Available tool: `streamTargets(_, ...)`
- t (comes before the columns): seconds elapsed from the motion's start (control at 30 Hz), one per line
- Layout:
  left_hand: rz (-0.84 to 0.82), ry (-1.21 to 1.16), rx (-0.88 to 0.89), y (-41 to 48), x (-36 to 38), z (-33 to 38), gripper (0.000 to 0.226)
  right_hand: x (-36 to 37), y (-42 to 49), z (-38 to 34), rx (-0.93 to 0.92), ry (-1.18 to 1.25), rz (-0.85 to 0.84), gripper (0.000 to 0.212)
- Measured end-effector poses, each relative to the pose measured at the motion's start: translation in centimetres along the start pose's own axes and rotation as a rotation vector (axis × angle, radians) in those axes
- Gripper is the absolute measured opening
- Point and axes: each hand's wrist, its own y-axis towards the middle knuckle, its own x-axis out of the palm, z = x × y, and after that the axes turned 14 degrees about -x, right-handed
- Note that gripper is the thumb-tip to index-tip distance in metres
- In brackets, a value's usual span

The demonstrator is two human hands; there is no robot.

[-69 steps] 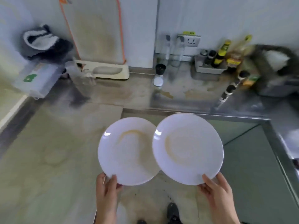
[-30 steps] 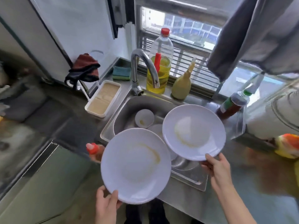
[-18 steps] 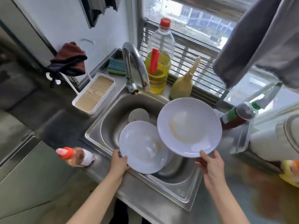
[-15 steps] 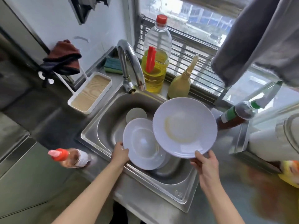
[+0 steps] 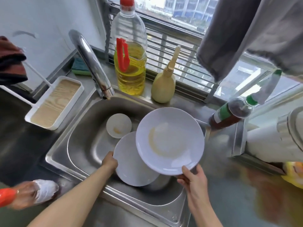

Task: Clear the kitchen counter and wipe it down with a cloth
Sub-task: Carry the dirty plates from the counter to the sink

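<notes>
Sink [image 5: 54, 154], steel, set in the table [image 5: 229, 202]: 1 small bowl [image 5: 118, 127] at its back and 1 lower plate [image 5: 131, 167] low inside the basin, the left hand [image 5: 109, 163] with its grip curled round that plate's left rim. 1 upper plate [image 5: 170, 143], stained, is tilted above the sink's right half and overlaps the lower plate, the right hand [image 5: 194, 179] pinching its near rim, thumb on top. Behind the sink: tap [image 5: 91, 64], oil bottle [image 5: 130, 63], squeeze bottle [image 5: 163, 86], sponge [image 5: 80, 67]; left of the sink, 1 tray [image 5: 54, 102]; right of it, 1 leaning sauce bottle [image 5: 229, 113]; above its right, 1 hanging grey cloth [image 5: 246, 30].
</notes>
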Motion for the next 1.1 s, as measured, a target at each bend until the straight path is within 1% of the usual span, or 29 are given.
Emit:
streamTargets(0.07, -0.027, 0.044, -0.003, -2.2, -0.2, 0.8, 0.037, -0.1, 0.0, 0.1, 0.002, -0.01, -0.005, 0.027)
streamTargets(0.13, -0.043, 0.07, -0.037, -5.5, -0.7, 2.2, 0.031, -0.1, -0.2, 0.1, 0.007, -0.025, -0.015, 0.027)
streamTargets(0.17, -0.042, 0.1, -0.047, -6.5, -1.0, 2.7, 0.033, 0.0, -0.3, 0.1, 0.009, -0.037, -0.023, 0.027)
streamTargets(0.23, -0.004, 0.169, -0.048, -8.5, -1.8, 3.7, 0.044, 0.1, -0.5, 0.1, 0.011, -0.075, -0.047, 0.028)
streamTargets(0.27, 0.024, 0.164, -0.027, -9.5, -2.4, 4.1, 0.049, 0.3, -0.6, 0.0, 0.016, -0.101, -0.065, 0.028)
streamTargets(0.33, 0.067, 0.072, 0.092, -12.3, -3.8, 4.4, 0.05, 0.9, -0.8, -0.1, 0.031, -0.151, -0.107, 0.026)
streamTargets(0.4, 0.108, -0.021, 0.307, -16.0, -5.1, 3.1, 0.037, 1.7, -1.0, 0.0, 0.065, -0.204, -0.151, 0.023)
streamTargets(0.43, 0.152, -0.034, 0.408, -17.7, -5.5, 1.9, 0.029, 2.2, -1.0, 0.3, 0.087, -0.221, -0.168, 0.022)
streamTargets(0.5, 0.312, -0.042, 0.54, -20.0, -6.1, -1.1, 0.018, 3.2, -1.1, 1.3, 0.14, -0.239, -0.175, 0.023)
streamTargets(0.53, 0.379, -0.035, 0.585, -20.3, -6.2, -2.7, 0.018, 3.6, -1.1, 2.0, 0.169, -0.25, -0.166, 0.023)
streamTargets(0.6, 0.451, 0.033, 0.658, -19.8, -5.6, -4.9, 0.027, 4.4, -1.1, 3.5, 0.219, -0.27, -0.136, 0.025)
streamTargets(0.7, 0.567, 0.249, 0.748, -18.3, -3.9, -5.8, 0.032, 5.2, -0.7, 5.7, 0.274, -0.28, -0.077, 0.027)
streamTargets(0.73, 0.613, 0.288, 0.757, -18.3, -3.4, -5.5, 0.03, 5.2, -0.5, 6.1, 0.287, -0.282, -0.054, 0.028)
streamTargets(0.8, 0.691, 0.288, 0.758, -17.7, -2.9, -5.3, 0.027, 5.4, -0.1, 7.2, 0.299, -0.313, -0.027, 0.031)
streamTargets(0.87, 0.728, 0.292, 0.77, -17.5, -2.7, -5.4, 0.025, 5.4, 0.4, 8.0, 0.305, -0.337, -0.01, 0.035)
streamTargets(0.97, 0.749, 0.296, 0.79, -17.3, -2.6, -5.6, 0.023, 5.5, 1.1, 8.6, 0.314, -0.352, 0.005, 0.036)
streamTargets(1.1, 0.75, 0.297, 0.775, -17.2, -2.5, -5.6, 0.023, 5.1, 2.4, 9.3, 0.324, -0.38, 0.016, 0.035)
